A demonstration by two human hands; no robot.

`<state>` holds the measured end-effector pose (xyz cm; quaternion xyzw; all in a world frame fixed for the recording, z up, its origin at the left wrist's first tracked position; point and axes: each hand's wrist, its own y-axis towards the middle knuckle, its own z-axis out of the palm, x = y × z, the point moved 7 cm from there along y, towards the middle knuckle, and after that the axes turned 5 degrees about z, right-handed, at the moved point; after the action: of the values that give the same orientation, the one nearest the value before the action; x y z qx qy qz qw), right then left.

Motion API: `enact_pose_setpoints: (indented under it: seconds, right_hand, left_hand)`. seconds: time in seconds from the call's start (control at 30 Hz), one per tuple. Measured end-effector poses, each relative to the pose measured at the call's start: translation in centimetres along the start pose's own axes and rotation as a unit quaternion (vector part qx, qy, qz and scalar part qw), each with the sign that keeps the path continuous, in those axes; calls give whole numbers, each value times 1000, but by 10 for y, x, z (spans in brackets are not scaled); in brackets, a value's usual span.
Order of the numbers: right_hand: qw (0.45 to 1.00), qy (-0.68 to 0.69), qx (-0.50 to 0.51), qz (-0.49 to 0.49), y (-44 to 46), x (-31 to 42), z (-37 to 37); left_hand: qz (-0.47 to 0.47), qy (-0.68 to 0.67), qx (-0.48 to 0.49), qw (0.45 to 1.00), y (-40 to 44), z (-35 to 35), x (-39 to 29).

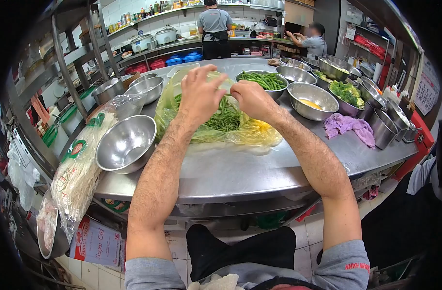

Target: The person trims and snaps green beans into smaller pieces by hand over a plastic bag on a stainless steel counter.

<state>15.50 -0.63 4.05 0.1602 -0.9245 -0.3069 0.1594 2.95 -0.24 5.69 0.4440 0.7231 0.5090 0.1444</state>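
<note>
My left hand [201, 94] is raised over an open yellow-green plastic bag [262, 137], its fingers curved and apart. Close beside it, my right hand [254, 99] is closed in a pinch. Whatever its fingers hold, if anything, is hidden. Inside the bag, below both hands, lies a heap of thin green bean pieces [225, 118]. Just beyond my right hand, longer green beans [263, 79] fill a steel bowl [277, 94]. To the left of the bag stands a steel mixing bowl [126, 145] with nothing visible in it.
A bowl with yellow liquid [310, 104], a purple cloth [349, 128] and a bowl of leafy greens [346, 92] are at right. Wrapped white noodles [80, 169] hang over the table's left edge. Two people [215, 24] work at the back. A metal rack [61, 63] borders the left.
</note>
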Motion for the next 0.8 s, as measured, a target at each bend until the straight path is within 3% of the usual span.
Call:
enact_pose_setpoints:
  seconds: [0.13, 0.2, 0.63, 0.73, 0.8]
  right_hand:
    - [1000, 16, -21, 1, -2, 1, 0]
    - [999, -7, 3, -34, -3, 6, 7]
    - [996, -81, 26, -31, -8, 14, 6]
    - [997, -52, -3, -50, -6, 11, 10]
    - [997, 56, -45, -7, -2, 5, 5]
  left_hand:
    - [10, -32, 72, 997, -5, 16, -7]
    - [-15, -20, 167, 986, -6, 24, -1]
    - [-14, 19, 175, 984, -7, 25, -7]
    - [-4, 36, 192, 981, -7, 29, -6]
    - [-44, -39, 156, 986, -7, 26, -1]
